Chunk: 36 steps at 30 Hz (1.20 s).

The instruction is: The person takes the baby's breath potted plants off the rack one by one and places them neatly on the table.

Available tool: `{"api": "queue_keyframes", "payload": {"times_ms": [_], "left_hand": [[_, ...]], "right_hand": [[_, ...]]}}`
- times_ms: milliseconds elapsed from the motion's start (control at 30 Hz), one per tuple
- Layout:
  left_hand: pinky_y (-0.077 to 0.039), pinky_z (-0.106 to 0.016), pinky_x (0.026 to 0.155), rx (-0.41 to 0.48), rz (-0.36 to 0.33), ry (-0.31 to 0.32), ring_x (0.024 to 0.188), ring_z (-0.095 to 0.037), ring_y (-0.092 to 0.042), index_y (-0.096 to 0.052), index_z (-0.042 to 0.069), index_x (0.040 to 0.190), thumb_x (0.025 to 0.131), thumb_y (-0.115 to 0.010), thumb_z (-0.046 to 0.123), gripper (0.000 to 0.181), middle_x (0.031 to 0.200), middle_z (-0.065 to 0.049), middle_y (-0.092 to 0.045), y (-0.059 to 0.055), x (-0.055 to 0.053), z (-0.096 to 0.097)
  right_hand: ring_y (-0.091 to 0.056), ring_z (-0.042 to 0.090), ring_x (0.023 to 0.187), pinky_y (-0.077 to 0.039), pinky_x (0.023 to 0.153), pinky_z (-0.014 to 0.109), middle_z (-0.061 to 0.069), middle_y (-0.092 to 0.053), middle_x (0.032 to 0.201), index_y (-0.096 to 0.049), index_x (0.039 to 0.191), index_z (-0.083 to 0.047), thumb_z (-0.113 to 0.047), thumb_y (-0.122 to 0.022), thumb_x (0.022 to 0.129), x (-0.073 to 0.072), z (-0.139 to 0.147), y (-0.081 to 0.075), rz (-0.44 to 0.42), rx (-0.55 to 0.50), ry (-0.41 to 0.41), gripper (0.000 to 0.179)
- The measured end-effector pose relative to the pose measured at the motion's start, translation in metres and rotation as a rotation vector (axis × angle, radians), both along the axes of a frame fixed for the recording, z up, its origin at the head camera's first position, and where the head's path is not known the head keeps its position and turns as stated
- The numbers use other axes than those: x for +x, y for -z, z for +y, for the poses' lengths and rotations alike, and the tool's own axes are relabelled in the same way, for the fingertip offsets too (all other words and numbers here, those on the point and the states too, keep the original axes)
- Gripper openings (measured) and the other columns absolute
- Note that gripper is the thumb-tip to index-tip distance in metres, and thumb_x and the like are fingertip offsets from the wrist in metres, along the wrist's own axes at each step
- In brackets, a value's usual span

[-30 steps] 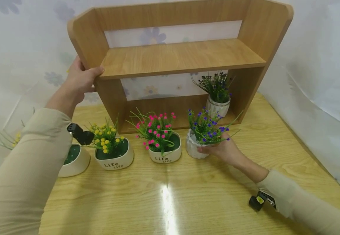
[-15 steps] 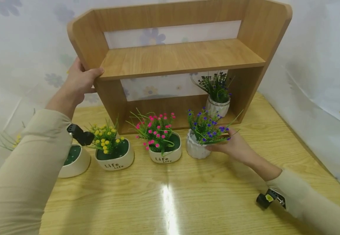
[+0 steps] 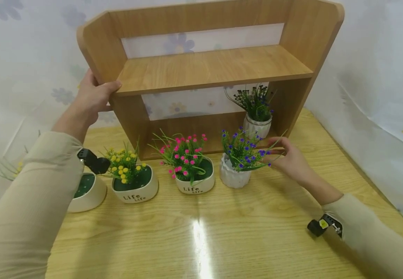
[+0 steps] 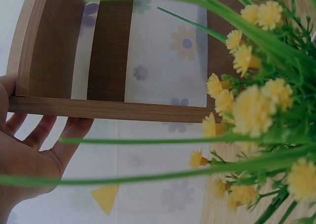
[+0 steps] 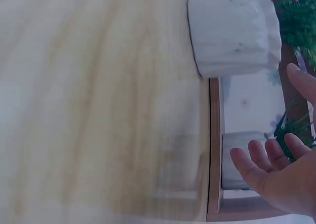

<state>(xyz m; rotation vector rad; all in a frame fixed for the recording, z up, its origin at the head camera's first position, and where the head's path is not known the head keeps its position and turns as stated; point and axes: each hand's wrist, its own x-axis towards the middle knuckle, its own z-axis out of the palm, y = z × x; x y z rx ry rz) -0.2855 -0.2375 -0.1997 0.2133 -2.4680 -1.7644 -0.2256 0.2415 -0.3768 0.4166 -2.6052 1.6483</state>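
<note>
My left hand point(image 3: 92, 96) holds the left side panel of the two-tier wooden shelf point(image 3: 201, 69), thumb on the front and fingers behind, as the left wrist view also shows. To the right of a white pot of blue-purple flowers point(image 3: 235, 176), my right hand point(image 3: 290, 162) is spread and relaxed, holding nothing. In the right wrist view a gap shows between its fingers point(image 5: 247, 169) and that white pot point(image 5: 232, 34). Another white pot with dark flowers point(image 3: 257, 126) stands on the shelf's lower level at the right.
An oval white pot of pink flowers point(image 3: 195, 186) stands in front of the shelf. Left of it sits a matching pot of yellow flowers point(image 3: 135, 193). A further white pot point(image 3: 91, 195) is partly hidden by my left sleeve. All stand on the wooden table point(image 3: 152, 240).
My right hand has let go of the blue-purple flower pot and drawn away to the right. That pot stays in place on the table. The left hand keeps its hold on the shelf.
</note>
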Motion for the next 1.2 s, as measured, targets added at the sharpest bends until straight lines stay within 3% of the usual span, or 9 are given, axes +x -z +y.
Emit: {"api": "queue_keyframes", "payload": {"times_ms": [233,367,533,733,1000,1200], "left_hand": [[-0.029,-0.063,0.097,0.000,0.001,-0.001,0.133,-0.031,-0.029,-0.021,0.044,0.142,0.090,-0.059,0.032,0.065,0.151,0.006,-0.021,0.000,0.000,-0.002],[-0.029,-0.063,0.097,-0.001,0.002,-0.005,0.133,-0.031,-0.029,-0.021,0.044,0.142,0.090,-0.059,0.032,0.065,0.151,0.006,-0.021,0.000,0.000,-0.001],[-0.030,-0.063,0.097,-0.006,0.002,-0.006,0.133,-0.031,-0.030,-0.020,0.044,0.142,0.091,-0.059,0.033,0.065,0.151,0.006,-0.021,0.001,0.001,-0.001],[-0.030,-0.063,0.097,-0.022,0.002,-0.009,0.133,-0.032,-0.031,-0.020,0.045,0.142,0.091,-0.058,0.034,0.065,0.151,0.007,-0.021,0.001,0.001,-0.001],[-0.030,-0.063,0.097,-0.029,0.011,-0.010,0.133,-0.033,-0.030,-0.020,0.045,0.142,0.090,-0.059,0.035,0.065,0.151,0.006,-0.022,0.001,0.003,-0.002],[-0.029,-0.064,0.096,-0.029,0.019,-0.009,0.133,-0.033,-0.030,-0.021,0.045,0.142,0.091,-0.058,0.034,0.064,0.150,0.006,-0.022,0.001,0.005,-0.003]], "right_hand": [[-0.059,0.012,0.080,-0.050,0.059,0.026,0.016,-0.048,0.112,-0.042,0.129,-0.003,-0.015,-0.073,0.082,-0.023,-0.001,0.002,0.038,-0.096,0.111,0.058],[-0.061,0.019,0.093,-0.051,0.064,0.023,0.017,-0.049,0.117,-0.039,0.132,-0.003,-0.020,-0.075,0.080,-0.033,-0.005,0.002,0.023,-0.143,0.130,0.066],[-0.052,0.036,0.111,-0.048,0.078,0.018,0.021,-0.046,0.125,-0.036,0.133,0.000,-0.018,-0.072,0.083,-0.043,-0.010,0.001,0.053,-0.130,0.168,0.064],[-0.048,0.037,0.113,-0.044,0.091,0.035,0.019,-0.043,0.126,-0.034,0.135,-0.001,-0.021,-0.072,0.082,-0.054,-0.012,-0.002,0.072,-0.099,0.223,0.068],[-0.046,0.037,0.115,-0.044,0.090,0.042,0.020,-0.039,0.129,-0.027,0.137,0.000,-0.017,-0.073,0.081,-0.064,-0.017,-0.002,0.069,-0.058,0.268,0.075],[-0.049,0.035,0.105,-0.043,0.084,0.036,0.024,-0.046,0.121,-0.033,0.132,0.007,-0.013,-0.070,0.079,-0.076,-0.020,0.004,0.174,0.050,0.315,0.068]]}}
